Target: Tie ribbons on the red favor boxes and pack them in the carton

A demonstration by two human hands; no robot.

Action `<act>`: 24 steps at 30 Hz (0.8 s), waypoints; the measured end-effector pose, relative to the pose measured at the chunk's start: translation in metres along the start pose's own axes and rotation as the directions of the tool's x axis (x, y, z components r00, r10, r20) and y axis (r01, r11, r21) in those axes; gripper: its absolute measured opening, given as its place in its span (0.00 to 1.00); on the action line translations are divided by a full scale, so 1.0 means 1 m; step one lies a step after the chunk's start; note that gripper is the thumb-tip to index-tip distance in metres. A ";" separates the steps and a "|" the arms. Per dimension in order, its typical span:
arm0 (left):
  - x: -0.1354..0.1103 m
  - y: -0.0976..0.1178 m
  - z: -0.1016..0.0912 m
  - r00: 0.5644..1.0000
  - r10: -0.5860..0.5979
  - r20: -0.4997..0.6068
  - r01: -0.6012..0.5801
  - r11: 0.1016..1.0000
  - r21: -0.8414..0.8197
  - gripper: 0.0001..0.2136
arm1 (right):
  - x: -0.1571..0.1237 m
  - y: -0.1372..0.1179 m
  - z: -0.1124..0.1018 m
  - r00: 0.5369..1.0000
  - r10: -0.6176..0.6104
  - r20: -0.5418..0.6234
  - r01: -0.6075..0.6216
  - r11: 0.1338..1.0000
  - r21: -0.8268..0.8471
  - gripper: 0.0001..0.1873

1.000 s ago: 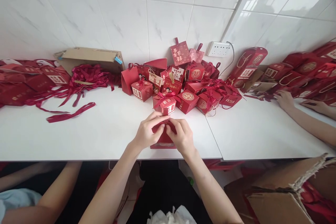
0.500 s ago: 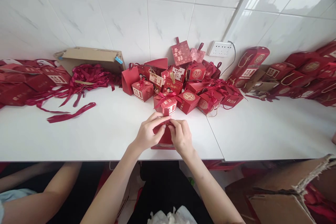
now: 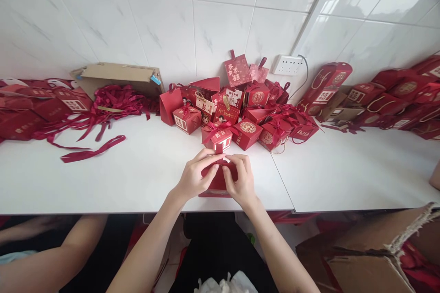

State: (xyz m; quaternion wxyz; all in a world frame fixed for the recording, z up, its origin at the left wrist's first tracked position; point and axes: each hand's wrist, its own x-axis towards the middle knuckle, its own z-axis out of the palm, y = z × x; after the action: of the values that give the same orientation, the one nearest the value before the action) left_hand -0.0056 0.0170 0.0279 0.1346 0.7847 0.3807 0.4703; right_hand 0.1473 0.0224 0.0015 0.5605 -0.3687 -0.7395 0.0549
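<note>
My left hand (image 3: 194, 176) and my right hand (image 3: 240, 178) are both closed on the top of a small red gift box (image 3: 218, 182) that stands on the white table (image 3: 137, 178) near its front edge. The fingers pinch the box's upper flaps together; most of the box is hidden behind them. Just beyond it stands a finished red box with a ribbon bow (image 3: 217, 136). A heap of red gift boxes (image 3: 250, 110) lies against the wall behind that.
A tangle of red ribbons (image 3: 110, 103) and one loose ribbon (image 3: 92, 149) lie at the left, before a flat cardboard box (image 3: 118, 75). Red bags (image 3: 395, 96) line the right. Another person's arm (image 3: 51, 265) is at lower left. An open carton (image 3: 371, 256) stands at lower right.
The other person's hands at the right have left the table; only a bit shows at the edge. My fingers have shifted slightly on the box top.
</note>
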 end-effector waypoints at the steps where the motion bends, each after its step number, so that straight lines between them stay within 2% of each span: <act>1: 0.000 0.000 0.000 1.000 -0.004 0.000 0.004 1.000 -0.006 0.15 | 0.001 0.000 -0.003 0.999 0.024 0.031 -0.024 0.999 0.027 0.13; 5: 0.002 0.003 -0.001 0.999 -0.031 -0.009 0.031 0.999 -0.015 0.14 | 0.008 0.000 -0.013 0.983 0.082 0.167 -0.103 0.987 0.124 0.04; 7: 0.004 0.004 -0.002 0.999 -0.044 -0.005 0.043 0.999 -0.023 0.13 | 0.011 0.001 -0.015 0.976 0.077 0.205 -0.109 0.982 0.151 0.03; 11: 0.005 0.005 -0.004 0.998 -0.061 0.010 0.062 0.997 -0.044 0.12 | 0.014 0.003 -0.013 0.974 0.043 0.223 -0.080 0.984 0.162 0.04; 17: 0.007 0.005 -0.004 0.999 -0.053 0.014 0.054 0.997 -0.052 0.13 | 0.014 0.004 -0.011 0.975 0.058 0.213 -0.086 0.988 0.126 0.05; 24: 0.005 0.004 0.000 1.000 0.011 0.006 -0.010 1.000 -0.007 0.15 | 0.020 0.006 -0.023 0.941 0.051 0.336 -0.107 0.983 0.150 0.05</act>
State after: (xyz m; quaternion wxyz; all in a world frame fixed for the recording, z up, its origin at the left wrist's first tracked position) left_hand -0.0026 0.0176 0.0337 0.1358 0.7876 0.3747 0.4700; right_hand 0.1680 0.0310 0.0223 0.4548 -0.3359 -0.8002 0.1999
